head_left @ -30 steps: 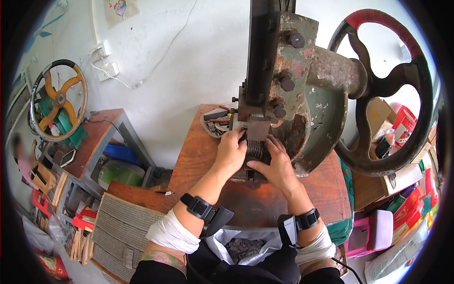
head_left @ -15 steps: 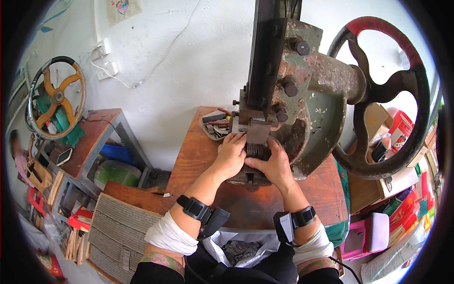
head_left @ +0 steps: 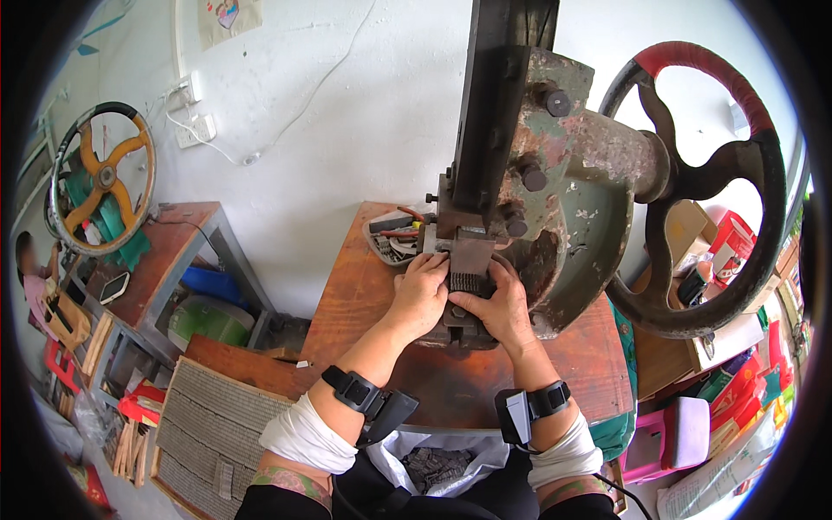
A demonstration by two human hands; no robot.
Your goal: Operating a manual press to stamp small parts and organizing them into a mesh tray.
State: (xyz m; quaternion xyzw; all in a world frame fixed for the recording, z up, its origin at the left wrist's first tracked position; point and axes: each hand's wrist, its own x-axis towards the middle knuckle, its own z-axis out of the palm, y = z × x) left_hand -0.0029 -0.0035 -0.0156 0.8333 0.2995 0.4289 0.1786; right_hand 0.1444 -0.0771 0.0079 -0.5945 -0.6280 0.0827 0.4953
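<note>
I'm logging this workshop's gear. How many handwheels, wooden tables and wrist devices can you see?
Handwheels: 2, black with red and yellow-spoked
Wooden tables: 2, under the press and at left
Wrist devices: 2, left and right
Total: 6

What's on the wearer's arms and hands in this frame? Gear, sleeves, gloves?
Both hands are bare, no gloves: left hand, right hand. Each forearm carries a black strap with a dark boxy device, the left band and the right band, the right one with a grey block beside it. White cloth sleeves cover both arms near the elbows. A thin dark cable trails off the right sleeve.
</note>
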